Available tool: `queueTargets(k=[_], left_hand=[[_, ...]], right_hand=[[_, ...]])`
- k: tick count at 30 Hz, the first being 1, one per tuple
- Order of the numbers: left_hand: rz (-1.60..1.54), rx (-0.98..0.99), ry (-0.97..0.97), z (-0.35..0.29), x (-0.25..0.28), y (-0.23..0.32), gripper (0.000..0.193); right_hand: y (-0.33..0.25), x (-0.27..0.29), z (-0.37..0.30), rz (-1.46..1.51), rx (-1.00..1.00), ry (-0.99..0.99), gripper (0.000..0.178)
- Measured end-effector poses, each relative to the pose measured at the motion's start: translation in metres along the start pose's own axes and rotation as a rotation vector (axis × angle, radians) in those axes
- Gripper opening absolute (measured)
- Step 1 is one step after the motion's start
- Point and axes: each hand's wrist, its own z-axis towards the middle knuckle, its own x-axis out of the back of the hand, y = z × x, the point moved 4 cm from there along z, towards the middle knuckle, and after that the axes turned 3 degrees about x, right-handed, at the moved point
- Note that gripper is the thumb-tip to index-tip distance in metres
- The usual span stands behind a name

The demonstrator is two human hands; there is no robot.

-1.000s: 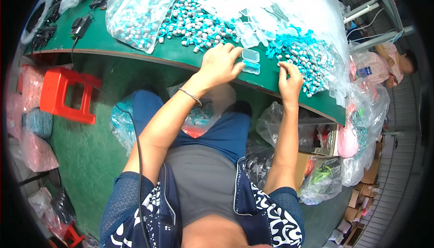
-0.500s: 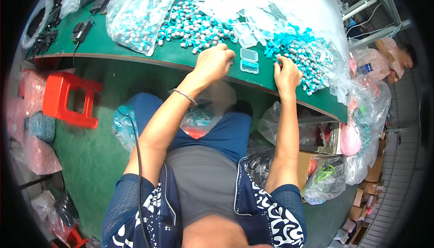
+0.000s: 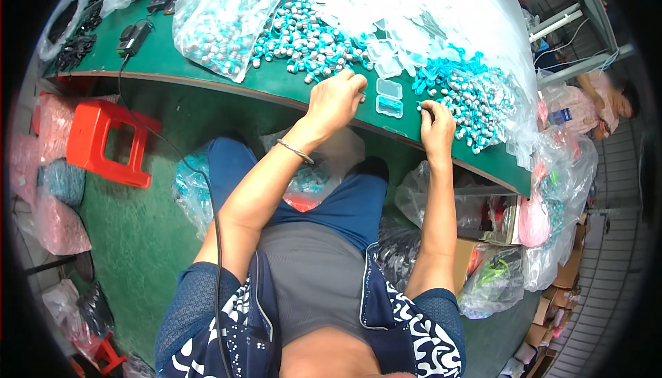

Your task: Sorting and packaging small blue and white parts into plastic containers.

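Observation:
My left hand (image 3: 336, 100) is over the table's front edge with its fingers closed. A small greyish piece shows at its fingertips. My right hand (image 3: 437, 130) pinches a small grey-tipped piece (image 3: 419, 107) between thumb and forefinger. Between the hands a small clear plastic case (image 3: 389, 89) lies with its lid folded back and something turquoise (image 3: 389, 105) in its near half. Beyond my left hand spreads a heap of grey-and-turquoise pieces (image 3: 314, 43). Close to my right hand is another heap (image 3: 476, 102), with turquoise cords on its far side.
The green table (image 3: 148, 67) holds a clear bag of similar pieces (image 3: 217, 40), several clear cases (image 3: 387, 57) and a black adapter (image 3: 132, 38). A red stool (image 3: 107, 140) stands at left. A cable (image 3: 217, 240) hangs over my left arm. Another person (image 3: 593, 105) is at far right.
The view has shifted slightly, so the table's contents sit a little further right. My right hand has drawn slightly back from its heap, a small piece now showing in its pinch.

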Motion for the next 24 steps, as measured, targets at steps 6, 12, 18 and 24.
queueTargets(k=[6, 12, 18, 24], left_hand=[[0.005, -0.013, 0.064, -0.006, 0.003, -0.001, 0.010], [0.130, 0.005, 0.033, -0.005, 0.004, 0.005, 0.014], [0.153, 0.072, 0.038, -0.004, -0.004, 0.003, 0.016], [-0.308, -0.029, -0.006, -0.002, -0.014, 0.010, 0.016]], right_hand=[[0.005, 0.000, -0.005, 0.106, -0.145, -0.014, 0.010], [0.001, 0.001, -0.004, -0.109, -0.102, -0.035, 0.008], [0.000, 0.004, -0.001, -0.201, -0.030, -0.054, 0.007], [-0.012, 0.008, -0.002, -0.175, 0.010, -0.049, 0.005]])
